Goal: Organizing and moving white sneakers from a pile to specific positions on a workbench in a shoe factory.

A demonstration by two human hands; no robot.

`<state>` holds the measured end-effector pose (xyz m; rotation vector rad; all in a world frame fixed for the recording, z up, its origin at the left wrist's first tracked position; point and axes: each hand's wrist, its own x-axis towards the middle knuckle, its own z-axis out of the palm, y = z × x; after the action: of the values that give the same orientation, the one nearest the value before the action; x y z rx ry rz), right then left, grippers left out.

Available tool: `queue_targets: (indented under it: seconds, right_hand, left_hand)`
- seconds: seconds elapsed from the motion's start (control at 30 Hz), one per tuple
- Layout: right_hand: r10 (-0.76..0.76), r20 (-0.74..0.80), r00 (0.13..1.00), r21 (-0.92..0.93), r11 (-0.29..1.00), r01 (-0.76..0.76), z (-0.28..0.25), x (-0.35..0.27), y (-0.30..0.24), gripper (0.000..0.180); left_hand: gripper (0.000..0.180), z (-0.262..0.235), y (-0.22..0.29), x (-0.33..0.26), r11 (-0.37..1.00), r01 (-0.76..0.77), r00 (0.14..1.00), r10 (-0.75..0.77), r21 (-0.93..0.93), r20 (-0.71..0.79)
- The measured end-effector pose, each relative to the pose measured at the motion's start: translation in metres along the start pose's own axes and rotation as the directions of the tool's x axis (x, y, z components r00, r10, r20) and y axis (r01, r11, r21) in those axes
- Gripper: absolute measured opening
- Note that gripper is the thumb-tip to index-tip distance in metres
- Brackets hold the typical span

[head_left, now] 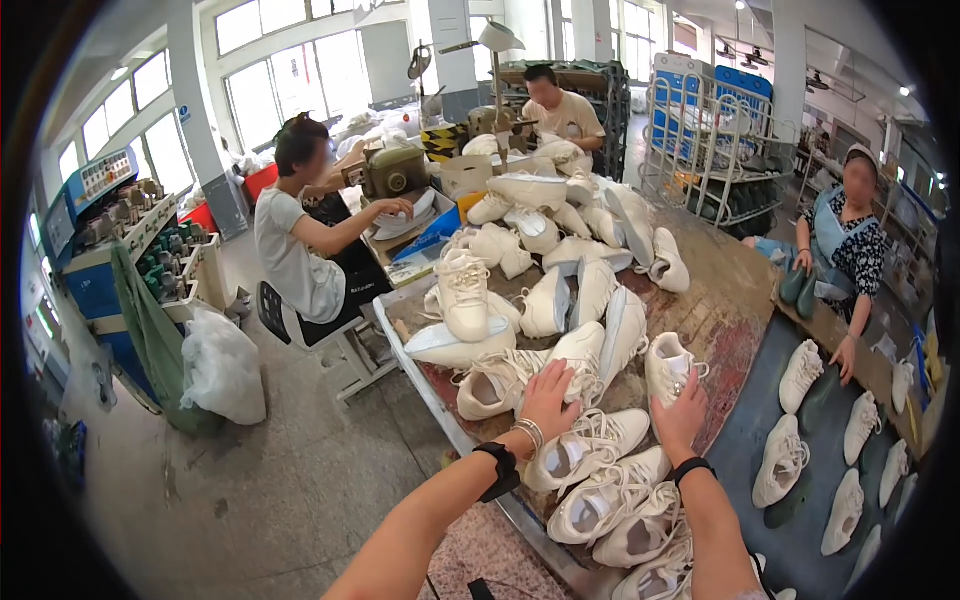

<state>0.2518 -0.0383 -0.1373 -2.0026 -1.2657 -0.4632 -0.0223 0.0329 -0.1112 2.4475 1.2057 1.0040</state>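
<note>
My left hand (552, 402) lies with its fingers stretched out against a cream lace-up sneaker (578, 352) in the pile. Closed round the heel end of another cream sneaker (667, 362) is my right hand (682, 412), with the shoe's toe pointing away from me. Between my forearms, several cream sneakers (590, 447) stand side by side in a row, laces up. Just left of my left hand a sneaker (495, 385) shows its opening. Part of each hand's grip is hidden behind the fingers and shoes.
A heap of sneakers (535, 230) covers the far part of the worn table (735, 345). On the right, a dark conveyor belt (735, 450) carries sneakers and green shoe lasts (797, 290). Co-workers sit ahead and stand at right. A plastic bag (222, 368) is on the left.
</note>
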Motion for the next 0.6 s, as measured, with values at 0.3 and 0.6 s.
queue_targets:
  seconds: [0.3,0.6]
  right_hand:
    - [0.047,0.046,0.998,-0.020,0.999,-0.046,-0.008,0.002,-0.004,0.100]
    - [0.004,0.004,1.000,-0.050,0.999,-0.004,0.000,0.003,0.002,0.100]
  left_hand:
    - [0.075,-0.006,0.051,0.016,0.962,0.136,0.983,-0.161,0.237,0.087]
    - [0.059,0.025,0.057,-0.009,0.953,0.228,0.967,-0.196,0.202,-0.165]
